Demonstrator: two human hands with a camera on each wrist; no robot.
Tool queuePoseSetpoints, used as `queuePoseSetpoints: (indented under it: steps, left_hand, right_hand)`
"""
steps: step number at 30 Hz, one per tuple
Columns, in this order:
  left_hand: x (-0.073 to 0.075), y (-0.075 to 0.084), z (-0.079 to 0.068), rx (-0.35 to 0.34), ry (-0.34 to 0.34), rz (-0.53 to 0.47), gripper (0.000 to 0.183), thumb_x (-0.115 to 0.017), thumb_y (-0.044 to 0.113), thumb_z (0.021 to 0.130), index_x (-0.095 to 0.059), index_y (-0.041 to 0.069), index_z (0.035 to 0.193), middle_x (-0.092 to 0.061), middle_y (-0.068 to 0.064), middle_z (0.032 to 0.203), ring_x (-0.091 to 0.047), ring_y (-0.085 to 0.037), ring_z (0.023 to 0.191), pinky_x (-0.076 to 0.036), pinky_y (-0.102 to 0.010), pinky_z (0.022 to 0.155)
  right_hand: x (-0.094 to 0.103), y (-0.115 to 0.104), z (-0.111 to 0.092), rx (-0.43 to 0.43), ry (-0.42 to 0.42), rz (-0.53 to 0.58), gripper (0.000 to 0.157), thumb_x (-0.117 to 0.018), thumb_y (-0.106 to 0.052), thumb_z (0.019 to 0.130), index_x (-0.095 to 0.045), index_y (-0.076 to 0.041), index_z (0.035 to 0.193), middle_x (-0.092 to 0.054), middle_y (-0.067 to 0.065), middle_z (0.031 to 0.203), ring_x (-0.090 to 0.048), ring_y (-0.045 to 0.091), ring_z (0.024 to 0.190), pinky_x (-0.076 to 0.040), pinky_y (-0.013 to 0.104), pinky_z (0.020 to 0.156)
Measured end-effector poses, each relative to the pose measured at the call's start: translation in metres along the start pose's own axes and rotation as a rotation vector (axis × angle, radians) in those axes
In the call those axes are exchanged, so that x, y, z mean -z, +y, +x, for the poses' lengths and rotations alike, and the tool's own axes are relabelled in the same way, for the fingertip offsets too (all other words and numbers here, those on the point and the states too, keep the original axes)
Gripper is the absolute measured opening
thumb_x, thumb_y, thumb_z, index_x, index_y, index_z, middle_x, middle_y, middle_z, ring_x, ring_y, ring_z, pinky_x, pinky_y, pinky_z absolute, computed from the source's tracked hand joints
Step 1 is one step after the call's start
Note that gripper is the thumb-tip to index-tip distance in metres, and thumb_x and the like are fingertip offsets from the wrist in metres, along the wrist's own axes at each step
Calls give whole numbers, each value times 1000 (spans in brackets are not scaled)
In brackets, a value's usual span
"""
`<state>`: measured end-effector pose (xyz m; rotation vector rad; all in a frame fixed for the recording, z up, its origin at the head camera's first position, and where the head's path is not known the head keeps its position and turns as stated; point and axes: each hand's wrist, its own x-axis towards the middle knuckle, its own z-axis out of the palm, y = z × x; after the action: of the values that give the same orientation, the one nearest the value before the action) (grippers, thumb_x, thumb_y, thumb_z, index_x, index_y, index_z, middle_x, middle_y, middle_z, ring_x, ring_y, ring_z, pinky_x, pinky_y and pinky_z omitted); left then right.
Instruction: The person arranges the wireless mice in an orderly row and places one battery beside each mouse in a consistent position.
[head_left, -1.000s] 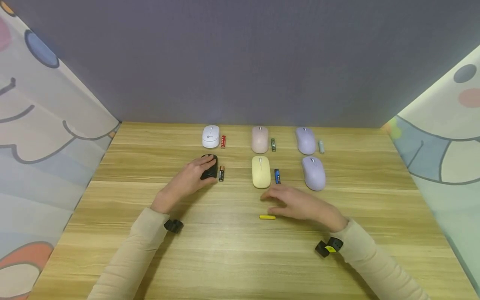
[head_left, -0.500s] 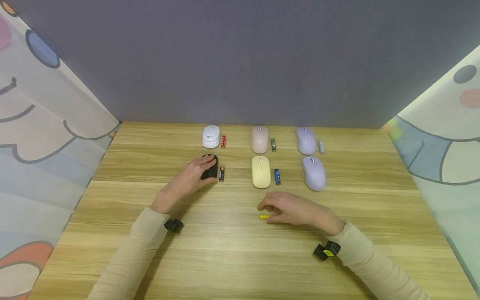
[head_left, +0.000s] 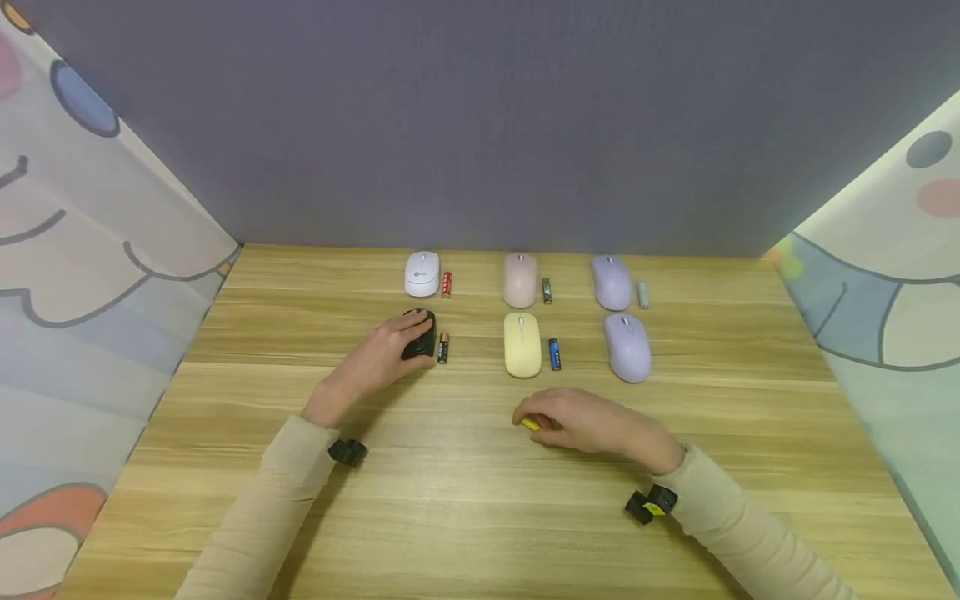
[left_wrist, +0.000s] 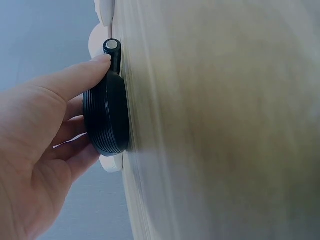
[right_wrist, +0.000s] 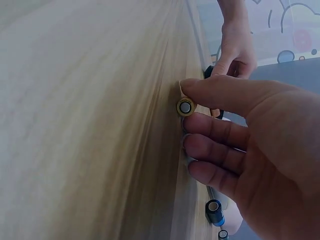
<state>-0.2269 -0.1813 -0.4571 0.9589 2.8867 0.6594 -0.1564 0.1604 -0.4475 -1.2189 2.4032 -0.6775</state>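
Observation:
My left hand [head_left: 382,354] lies over the black mouse [head_left: 426,340], with the fingers on its far side and the thumb along its near side. In the left wrist view the black mouse [left_wrist: 106,115] sits on the table between thumb and fingers. My right hand [head_left: 588,421] pinches a small yellow battery [head_left: 531,424], which is partly covered by the fingers. The right wrist view shows the end of the yellow battery [right_wrist: 185,107] between thumb and index finger, close to the tabletop. Right of the black mouse lies a black-and-copper battery [head_left: 443,347].
A yellow mouse [head_left: 522,345] has a blue battery [head_left: 555,354] beside it. A lilac mouse [head_left: 628,347] stands at right. Behind are a white mouse [head_left: 422,274], a pink mouse [head_left: 520,280] and another lilac mouse [head_left: 612,282], each with a battery. A grey panel [head_left: 495,125] rises behind the table.
My right hand has come down toward the front and slightly left, and the fingers have taken hold of the yellow battery, which now tilts. The left hand and the black mouse have not moved.

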Motion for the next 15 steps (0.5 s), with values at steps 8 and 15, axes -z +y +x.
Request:
queuePoseSetpoints:
  steps: [8,15]
  left_hand:
    - [-1,-1,0,6,2,0,66,-81,28,92,-56,-7,142,-49,-26,152,-50,-44,140,-46,-53,111]
    - [0,-1,0,6,0,0,67,-81,28,92,-56,-7,142,-49,-26,152,-50,-44,139,-47,-53,111]
  right_hand:
    - [4,-1,-4,-58,-87,93,42,-81,-20,91,-65,-12,128,-54,-10,89,-50,1,77,-48,19,70]
    - [9,-1,-9,-70,-128,129,45,-79,-11,92,-61,-9,133,-55,-7,97,-50,2,80,-49,19,72]
